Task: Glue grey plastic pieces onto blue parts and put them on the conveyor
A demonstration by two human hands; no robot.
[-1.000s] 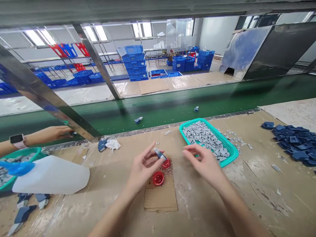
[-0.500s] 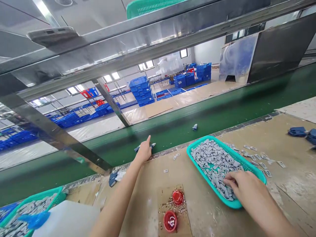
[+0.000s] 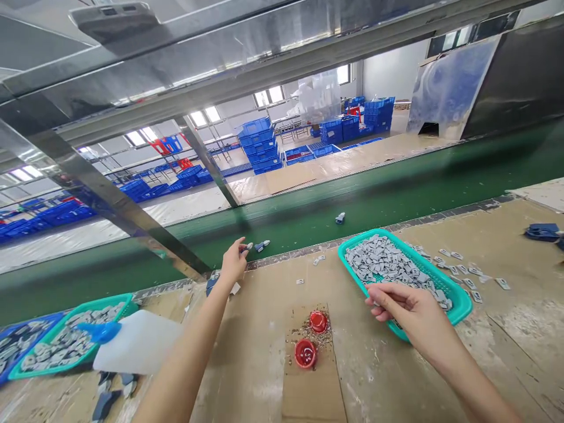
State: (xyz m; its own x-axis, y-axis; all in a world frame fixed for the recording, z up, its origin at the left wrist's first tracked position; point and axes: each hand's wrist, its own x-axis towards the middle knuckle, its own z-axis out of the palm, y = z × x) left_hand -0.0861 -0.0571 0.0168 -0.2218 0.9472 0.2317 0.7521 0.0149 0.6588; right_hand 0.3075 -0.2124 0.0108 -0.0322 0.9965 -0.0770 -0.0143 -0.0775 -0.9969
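Observation:
My left hand reaches to the near edge of the green conveyor belt. Its thumb and fingers close on a small dark-blue part with a pale tip. A similar dark-blue part lies on the belt just right of it. Over the near rim of a teal basket, my right hand has its fingertips pinched together; what they hold is hidden. Small grey plastic pieces fill much of that basket.
Two red cups stand on a cardboard strip. At left are a white bottle with blue cap, another teal basket and loose dark-blue parts. Loose grey pieces lie right. A metal post slants up at left.
My left hand has shifted left and gone from a pointing finger to a grip on a dark-blue part. My right hand has lifted from the grey pieces and moved left.

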